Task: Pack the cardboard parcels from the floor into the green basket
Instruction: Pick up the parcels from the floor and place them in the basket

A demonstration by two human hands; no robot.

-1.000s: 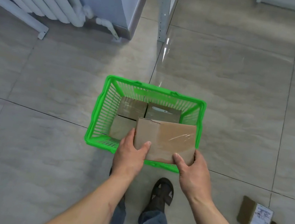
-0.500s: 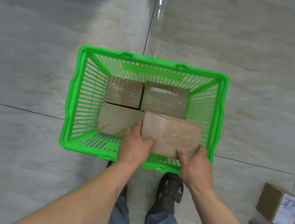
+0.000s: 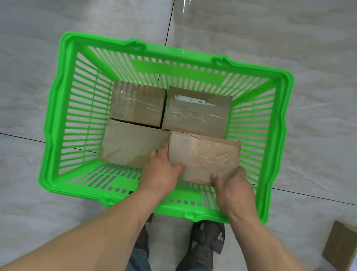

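Head view, both hands' grip holds parcel [image 3: 202, 158] in basket's [image 3: 58, 115] near-right gap.

Three taped cardboard parcels [image 3: 137, 105] flat inside green basket [image 3: 55, 114]; fourth parcel [image 3: 203, 158] tilted at near right; labelled parcel [image 3: 351, 254] on floor.

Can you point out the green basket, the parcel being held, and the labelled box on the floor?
green basket [image 3: 54, 114]: head view, left rim.
held parcel [image 3: 204, 156]: head view, taped top face.
labelled box [image 3: 343, 248]: head view, brown side.
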